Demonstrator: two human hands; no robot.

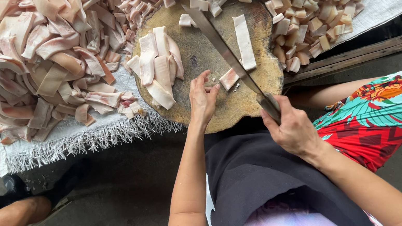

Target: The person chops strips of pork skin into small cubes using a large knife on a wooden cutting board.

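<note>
Right hand (293,129) fisted tight round knife (226,51) handle, blade angled far-left across chopping block (203,55); left hand (202,98) half-open, fingertips pinning pork strip (229,79), nothing grasped.

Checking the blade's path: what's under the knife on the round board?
Under the knife: one small cut piece and bare chopping board. Whatever lies directly beneath the blade is covered.

Strips (160,63) on board (211,111), knife (226,51) rt.

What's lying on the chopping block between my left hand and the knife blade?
In the head view, one small cut piece lies between the left hand and knife blade.
</note>
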